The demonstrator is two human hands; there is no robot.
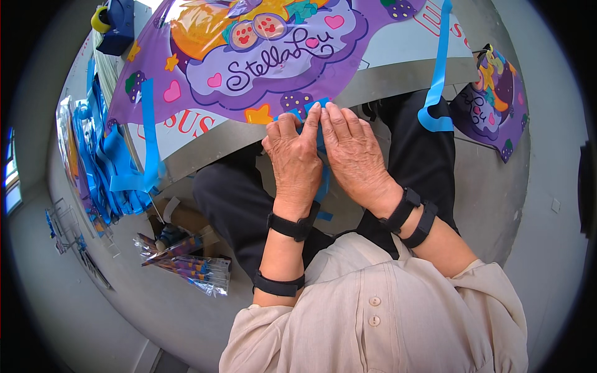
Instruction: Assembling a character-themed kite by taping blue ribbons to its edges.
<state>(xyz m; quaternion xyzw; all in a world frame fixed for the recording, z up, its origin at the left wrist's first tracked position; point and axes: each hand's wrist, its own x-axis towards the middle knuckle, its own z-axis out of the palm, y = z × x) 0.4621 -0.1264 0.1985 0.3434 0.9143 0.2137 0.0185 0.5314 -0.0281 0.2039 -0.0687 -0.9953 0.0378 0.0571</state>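
A beige shirt (395, 311) with round buttons is seen nearest the camera, and black bands (280, 286) are worn on the forearms beyond it. The left hand (293, 155) is set with its fingers partly bent and pressed down, and the right hand (357, 149) is laid close beside it, fingers together; under their tips a blue strip (321, 142) is pressed at the lower edge of a printed purple sheet (267, 56), though whether it is pinched from beneath cannot be told. The sheet is spread over the tabletop (404, 55), near its front rim. The strip could be set askew if the slick sheet were shifted by uneven pressure, and a crease could be pressed in where the film is slack. The left ribbon (149, 127), draped over the sheet's side, could be snagged by a passing forearm. Bright reflections are thrown by the glossy film, which is printed with hearts, stars and a scalloped cloud; the tabletop is edged in dull grey metal, and the smooth right ribbon (439, 78) is curled at its hanging end.
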